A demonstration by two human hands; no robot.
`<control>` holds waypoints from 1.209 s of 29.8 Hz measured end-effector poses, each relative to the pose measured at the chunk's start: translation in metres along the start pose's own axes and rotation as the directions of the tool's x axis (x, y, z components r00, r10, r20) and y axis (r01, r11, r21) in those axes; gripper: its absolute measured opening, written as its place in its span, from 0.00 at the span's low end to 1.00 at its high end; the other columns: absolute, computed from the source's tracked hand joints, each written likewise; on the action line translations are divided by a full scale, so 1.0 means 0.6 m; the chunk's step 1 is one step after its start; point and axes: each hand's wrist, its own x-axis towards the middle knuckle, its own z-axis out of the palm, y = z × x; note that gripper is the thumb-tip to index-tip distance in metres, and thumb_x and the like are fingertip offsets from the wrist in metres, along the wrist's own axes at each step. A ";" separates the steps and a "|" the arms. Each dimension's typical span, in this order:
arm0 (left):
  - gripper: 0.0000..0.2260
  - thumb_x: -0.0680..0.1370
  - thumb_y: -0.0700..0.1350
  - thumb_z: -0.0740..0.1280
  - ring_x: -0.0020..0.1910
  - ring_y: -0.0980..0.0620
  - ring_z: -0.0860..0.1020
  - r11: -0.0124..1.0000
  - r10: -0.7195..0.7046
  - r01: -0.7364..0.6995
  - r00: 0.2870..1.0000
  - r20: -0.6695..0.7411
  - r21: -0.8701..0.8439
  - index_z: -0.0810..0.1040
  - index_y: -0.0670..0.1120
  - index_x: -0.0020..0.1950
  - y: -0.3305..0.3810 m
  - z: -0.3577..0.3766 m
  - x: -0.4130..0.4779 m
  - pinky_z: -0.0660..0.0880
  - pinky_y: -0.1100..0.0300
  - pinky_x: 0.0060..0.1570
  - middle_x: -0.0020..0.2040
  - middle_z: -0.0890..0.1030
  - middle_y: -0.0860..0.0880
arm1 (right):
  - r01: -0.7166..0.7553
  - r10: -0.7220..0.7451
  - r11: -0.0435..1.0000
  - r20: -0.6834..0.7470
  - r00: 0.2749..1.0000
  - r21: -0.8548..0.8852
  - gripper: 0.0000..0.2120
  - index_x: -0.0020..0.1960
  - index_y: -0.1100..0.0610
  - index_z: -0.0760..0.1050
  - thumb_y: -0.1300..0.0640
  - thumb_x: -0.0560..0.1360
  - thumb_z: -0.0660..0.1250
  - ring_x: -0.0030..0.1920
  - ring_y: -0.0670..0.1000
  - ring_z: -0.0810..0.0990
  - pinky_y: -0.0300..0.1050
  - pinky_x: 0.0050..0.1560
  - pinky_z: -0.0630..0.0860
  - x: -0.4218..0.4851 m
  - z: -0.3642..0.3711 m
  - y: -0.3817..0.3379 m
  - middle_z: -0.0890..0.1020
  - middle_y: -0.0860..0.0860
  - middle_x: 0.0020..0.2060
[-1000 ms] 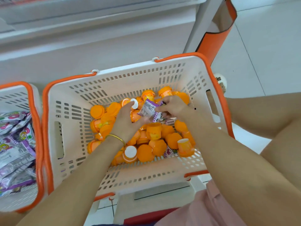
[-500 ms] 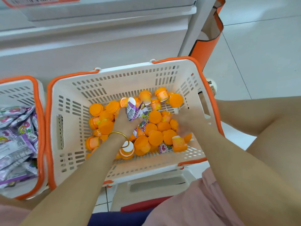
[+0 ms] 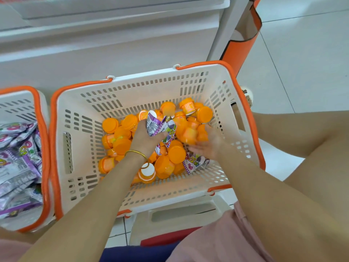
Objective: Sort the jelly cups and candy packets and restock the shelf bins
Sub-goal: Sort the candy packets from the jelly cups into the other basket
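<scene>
Candy packets (image 3: 162, 127) are now clamped by left hand (image 3: 145, 140) fingers alone; right hand (image 3: 207, 146), blurred, finger state untellable, is shifted into jelly cups (image 3: 204, 114) at 3 o'clock, so sorting is likely continued.

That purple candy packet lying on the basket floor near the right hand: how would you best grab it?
Pinch the candy packet by its free right end, coming down from the right: it lies flat, and its left end is tucked under orange jelly cups.

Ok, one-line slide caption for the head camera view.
Left hand grips purple candy packets while right hand reaches among orange jelly cups in a basket.
</scene>
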 end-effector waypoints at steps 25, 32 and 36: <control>0.17 0.73 0.39 0.71 0.41 0.56 0.77 0.992 -0.076 0.069 0.995 -0.058 -0.105 0.70 0.43 0.59 -0.020 -0.057 0.019 0.74 0.72 0.34 0.47 0.77 0.49 | -0.102 -0.139 0.833 -0.385 0.912 -0.543 0.35 0.71 0.64 0.64 0.53 0.70 0.74 0.65 0.61 0.72 0.55 0.64 0.71 0.147 -0.031 0.104 0.72 0.60 0.67; 0.26 0.71 0.43 0.74 0.55 0.41 0.78 0.780 -0.344 0.281 0.939 -0.007 -0.559 0.68 0.44 0.66 -0.028 -0.065 0.006 0.80 0.44 0.40 0.59 0.77 0.42 | 0.291 -0.589 0.511 -0.083 0.804 -0.809 0.18 0.47 0.64 0.68 0.58 0.68 0.76 0.45 0.57 0.75 0.44 0.37 0.69 -0.004 0.024 -0.025 0.71 0.61 0.41; 0.36 0.69 0.44 0.76 0.59 0.39 0.76 0.632 -0.389 0.283 0.921 0.021 -0.721 0.63 0.49 0.73 -0.019 -0.099 -0.010 0.77 0.38 0.50 0.65 0.75 0.45 | 0.542 -0.464 0.754 0.284 0.839 -0.372 0.07 0.46 0.61 0.77 0.62 0.71 0.73 0.43 0.57 0.80 0.45 0.41 0.76 -0.098 0.122 -0.053 0.81 0.61 0.44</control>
